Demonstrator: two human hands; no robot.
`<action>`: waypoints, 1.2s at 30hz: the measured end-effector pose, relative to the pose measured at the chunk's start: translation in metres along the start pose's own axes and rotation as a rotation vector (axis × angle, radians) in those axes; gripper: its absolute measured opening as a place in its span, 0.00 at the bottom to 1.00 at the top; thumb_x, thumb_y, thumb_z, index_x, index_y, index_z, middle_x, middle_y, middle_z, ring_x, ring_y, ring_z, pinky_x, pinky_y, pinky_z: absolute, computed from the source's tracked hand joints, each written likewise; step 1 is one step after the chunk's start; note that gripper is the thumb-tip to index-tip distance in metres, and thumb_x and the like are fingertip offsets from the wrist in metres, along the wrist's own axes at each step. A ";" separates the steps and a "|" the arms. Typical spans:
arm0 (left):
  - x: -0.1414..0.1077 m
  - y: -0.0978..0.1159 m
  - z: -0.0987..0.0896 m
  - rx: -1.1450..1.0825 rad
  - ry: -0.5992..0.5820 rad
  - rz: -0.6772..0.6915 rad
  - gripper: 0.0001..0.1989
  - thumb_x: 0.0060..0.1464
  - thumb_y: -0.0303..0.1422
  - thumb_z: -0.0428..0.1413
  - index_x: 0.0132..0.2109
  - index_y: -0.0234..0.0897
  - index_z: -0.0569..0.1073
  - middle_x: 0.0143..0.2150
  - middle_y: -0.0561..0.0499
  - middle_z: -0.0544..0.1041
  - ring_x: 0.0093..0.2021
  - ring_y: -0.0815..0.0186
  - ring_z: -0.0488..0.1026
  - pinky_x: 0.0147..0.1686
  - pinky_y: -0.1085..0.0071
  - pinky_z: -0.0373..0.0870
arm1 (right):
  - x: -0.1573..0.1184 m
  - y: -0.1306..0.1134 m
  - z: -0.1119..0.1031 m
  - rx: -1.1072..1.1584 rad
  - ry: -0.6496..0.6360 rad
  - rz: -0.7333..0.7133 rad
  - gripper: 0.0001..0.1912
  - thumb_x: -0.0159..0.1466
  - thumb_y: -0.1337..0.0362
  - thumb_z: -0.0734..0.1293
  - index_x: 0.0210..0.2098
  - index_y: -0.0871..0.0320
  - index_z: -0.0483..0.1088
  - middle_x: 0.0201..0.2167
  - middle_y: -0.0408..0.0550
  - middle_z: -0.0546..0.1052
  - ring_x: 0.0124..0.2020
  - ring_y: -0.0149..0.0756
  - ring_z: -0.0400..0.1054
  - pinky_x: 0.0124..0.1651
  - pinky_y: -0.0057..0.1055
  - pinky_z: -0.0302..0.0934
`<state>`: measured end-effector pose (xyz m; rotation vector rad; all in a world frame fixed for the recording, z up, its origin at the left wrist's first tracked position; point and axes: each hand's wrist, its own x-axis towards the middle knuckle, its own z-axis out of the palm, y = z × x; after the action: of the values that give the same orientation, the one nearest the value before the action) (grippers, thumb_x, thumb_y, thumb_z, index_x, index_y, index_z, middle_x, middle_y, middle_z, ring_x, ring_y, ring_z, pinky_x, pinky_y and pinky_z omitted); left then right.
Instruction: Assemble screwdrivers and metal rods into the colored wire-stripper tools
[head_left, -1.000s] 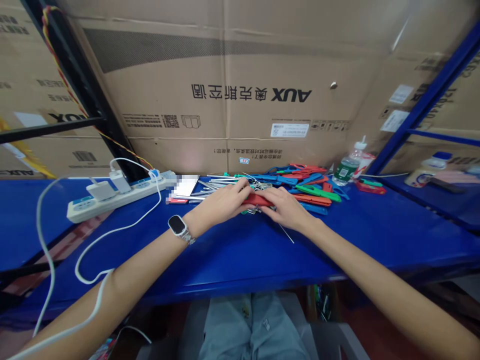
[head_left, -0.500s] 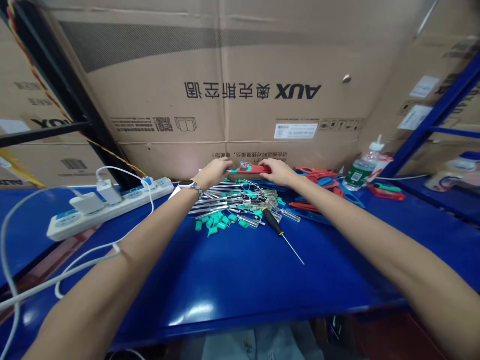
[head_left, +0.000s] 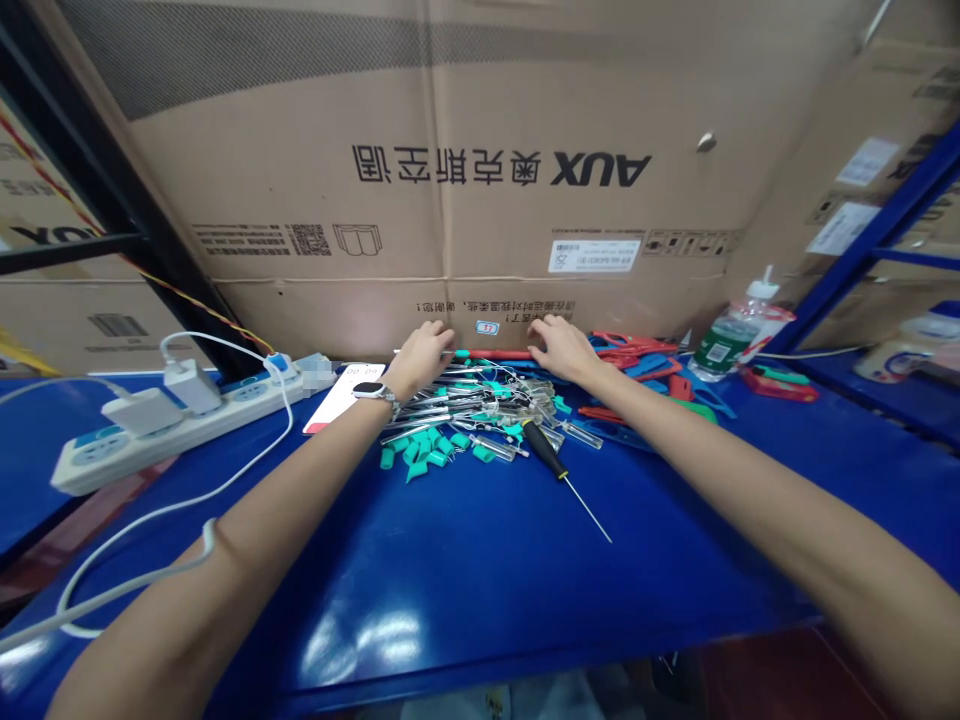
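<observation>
A long red tool point(head_left: 501, 354) with a green part at its left end lies behind the pile, near the cardboard. My left hand point(head_left: 426, 355) is just left of it, fingers curved but apart, with nothing visible in them. At its right end my right hand point(head_left: 561, 348) is open, thumb and fingers spread. In front of both hands is a heap of silver shafts point(head_left: 442, 405) with clear handles and green sleeves point(head_left: 420, 447). A black-handled screwdriver point(head_left: 545, 450) rests at the heap's front right, its tip towards me.
A white power strip point(head_left: 202, 425) with plugs and cables is on the left, beside a white phone-like display point(head_left: 341, 398). Red and blue tools point(head_left: 637, 365) lie right of the heap, then a bottle point(head_left: 724, 340) and a red-and-green item point(head_left: 780, 383). A cardboard box point(head_left: 495, 220) stands behind.
The red tool, held up between both hands before, is now lower behind the heap. My fingers have loosened from it. The view has shifted slightly, uncovering the white display.
</observation>
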<state>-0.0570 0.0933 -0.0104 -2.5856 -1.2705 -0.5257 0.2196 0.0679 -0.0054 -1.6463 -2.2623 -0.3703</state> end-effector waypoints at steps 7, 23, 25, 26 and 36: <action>-0.005 -0.008 -0.007 -0.003 -0.168 0.083 0.12 0.62 0.32 0.53 0.46 0.36 0.80 0.43 0.42 0.75 0.47 0.54 0.73 0.47 0.62 0.70 | -0.022 0.008 0.006 0.133 -0.044 -0.083 0.08 0.65 0.66 0.65 0.41 0.58 0.74 0.38 0.54 0.76 0.44 0.46 0.70 0.49 0.40 0.64; 0.015 -0.005 -0.010 -0.036 -0.397 -0.034 0.10 0.52 0.32 0.59 0.43 0.39 0.78 0.42 0.46 0.81 0.41 0.57 0.77 0.40 0.67 0.71 | -0.016 -0.010 0.014 0.248 -0.054 -0.059 0.09 0.65 0.64 0.66 0.42 0.58 0.76 0.39 0.52 0.76 0.44 0.44 0.69 0.51 0.40 0.63; 0.016 -0.006 -0.009 -0.045 -0.406 -0.032 0.14 0.51 0.30 0.59 0.46 0.40 0.77 0.42 0.48 0.81 0.40 0.59 0.78 0.38 0.69 0.70 | -0.014 -0.011 0.015 0.263 -0.050 -0.060 0.09 0.65 0.64 0.67 0.43 0.58 0.76 0.39 0.52 0.76 0.44 0.44 0.69 0.50 0.40 0.63; 0.016 -0.006 -0.008 -0.048 -0.409 -0.028 0.14 0.51 0.29 0.59 0.46 0.40 0.77 0.42 0.49 0.82 0.39 0.61 0.78 0.37 0.70 0.70 | -0.013 -0.012 0.015 0.267 -0.051 -0.060 0.09 0.65 0.64 0.67 0.43 0.58 0.76 0.39 0.52 0.76 0.44 0.44 0.70 0.50 0.39 0.64; 0.026 0.002 -0.043 -0.036 -0.200 0.076 0.10 0.58 0.29 0.53 0.47 0.36 0.73 0.50 0.42 0.76 0.46 0.57 0.76 0.44 0.65 0.70 | -0.013 -0.017 0.012 0.400 0.028 -0.032 0.08 0.67 0.62 0.66 0.42 0.57 0.76 0.40 0.52 0.77 0.46 0.43 0.71 0.52 0.41 0.65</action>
<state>-0.0503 0.0966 0.0396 -2.7620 -1.2238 -0.2848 0.2058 0.0559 -0.0223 -1.3908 -2.1675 0.0534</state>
